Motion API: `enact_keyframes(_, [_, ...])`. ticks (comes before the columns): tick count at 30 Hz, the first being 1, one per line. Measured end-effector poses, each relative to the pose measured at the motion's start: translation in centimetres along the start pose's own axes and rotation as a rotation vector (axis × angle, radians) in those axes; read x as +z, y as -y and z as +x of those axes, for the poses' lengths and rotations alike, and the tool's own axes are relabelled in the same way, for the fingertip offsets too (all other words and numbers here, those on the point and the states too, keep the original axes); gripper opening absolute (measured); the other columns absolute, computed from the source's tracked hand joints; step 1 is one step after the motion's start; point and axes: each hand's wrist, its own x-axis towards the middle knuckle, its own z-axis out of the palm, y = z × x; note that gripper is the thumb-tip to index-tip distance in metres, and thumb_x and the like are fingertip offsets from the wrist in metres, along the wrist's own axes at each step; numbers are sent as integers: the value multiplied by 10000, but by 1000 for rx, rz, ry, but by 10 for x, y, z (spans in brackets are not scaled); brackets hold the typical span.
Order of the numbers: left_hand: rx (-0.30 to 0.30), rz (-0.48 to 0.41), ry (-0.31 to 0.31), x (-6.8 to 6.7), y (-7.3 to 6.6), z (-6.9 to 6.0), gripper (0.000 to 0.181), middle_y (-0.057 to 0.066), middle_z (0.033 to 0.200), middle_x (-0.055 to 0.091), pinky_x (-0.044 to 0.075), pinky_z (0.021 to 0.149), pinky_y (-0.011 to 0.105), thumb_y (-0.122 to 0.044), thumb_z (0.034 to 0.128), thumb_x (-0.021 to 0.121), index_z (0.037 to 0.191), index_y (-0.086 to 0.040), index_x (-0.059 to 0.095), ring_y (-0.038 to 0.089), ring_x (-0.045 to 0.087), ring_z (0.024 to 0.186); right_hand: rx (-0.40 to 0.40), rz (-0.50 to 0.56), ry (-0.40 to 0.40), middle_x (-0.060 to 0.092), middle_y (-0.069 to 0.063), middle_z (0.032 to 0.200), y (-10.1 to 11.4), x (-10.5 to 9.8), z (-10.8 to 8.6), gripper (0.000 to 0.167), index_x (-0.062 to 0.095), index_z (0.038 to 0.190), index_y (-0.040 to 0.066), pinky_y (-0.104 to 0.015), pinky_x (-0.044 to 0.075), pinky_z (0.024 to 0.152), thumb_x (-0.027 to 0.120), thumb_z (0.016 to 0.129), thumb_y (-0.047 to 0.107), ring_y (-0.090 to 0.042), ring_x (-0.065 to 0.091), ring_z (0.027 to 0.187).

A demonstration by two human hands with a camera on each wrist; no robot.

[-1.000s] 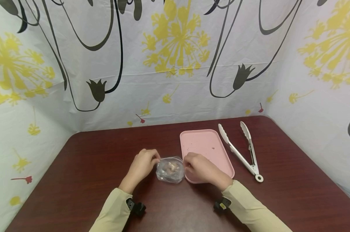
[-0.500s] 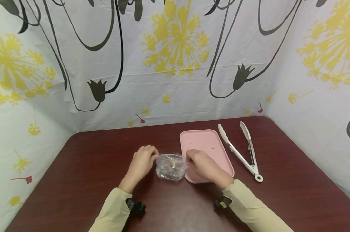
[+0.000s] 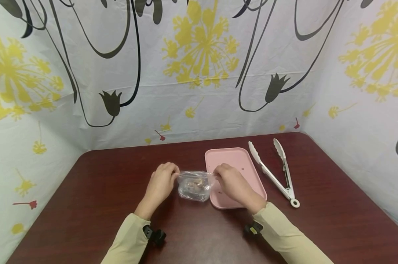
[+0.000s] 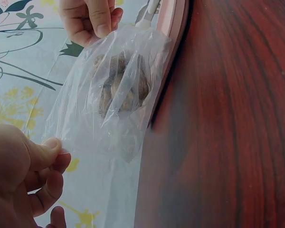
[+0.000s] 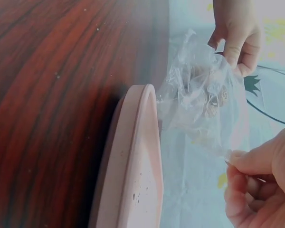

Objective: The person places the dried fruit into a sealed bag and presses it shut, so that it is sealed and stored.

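Note:
A clear plastic bag (image 3: 189, 195) is held up between both hands, with several brown, wrinkled lumps (image 4: 123, 90) inside; their exact kind is blurred by the film. My left hand (image 3: 160, 185) pinches one upper corner of the bag between thumb and index finger, as the left wrist view shows. At the opposite corner, my right hand (image 3: 234, 185) pinches the edge in the same way, over the pink tray (image 3: 228, 156). The filled part of the bag hangs below the stretched top edge, just left of the tray.
White-handled tongs (image 3: 274, 179) lie spread apart on the dark red-brown table (image 3: 119, 190), right of the tray. Small dark crumbs (image 5: 137, 187) dot the tray. A patterned cloth (image 3: 199, 117) stands behind the table and along both sides.
Both hands have risen and moved slightly away from the body, drawing the bag's top edge up and taut. The tray and tongs have stayed put.

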Motion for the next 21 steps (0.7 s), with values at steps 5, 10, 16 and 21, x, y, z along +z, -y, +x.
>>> enact_keyframes(5, [4,-5,-15,-2,-2,1,95,-10,869,589,461,746,418,-131,907,637,830,-143,582,204,534,868,15,-11,-46,586,-14,738,-1,-1,3,63,651,789,53,-332,509,650,684,807,2,-180,592,700])
enact_keyframes(10, [15,-13,-32,-4,-5,1,100,-7,857,575,454,732,391,-113,905,635,830,-132,571,196,521,844,68,-10,-44,592,-28,754,2,-5,5,76,622,787,60,-354,508,652,665,831,15,-199,605,718])
enact_keyframes(16, [28,-31,-66,-4,-8,3,90,7,873,577,454,742,397,-101,919,611,843,-118,566,209,528,860,98,5,-48,590,-42,758,3,-10,9,106,582,784,71,-383,495,636,648,841,11,-217,608,724])
enact_keyframes(21, [37,-35,-89,-3,-10,4,94,16,866,573,458,738,409,-91,917,611,840,-109,561,224,537,863,87,67,-39,620,-53,788,0,-13,12,57,618,833,57,-357,502,692,652,856,19,-191,604,735])
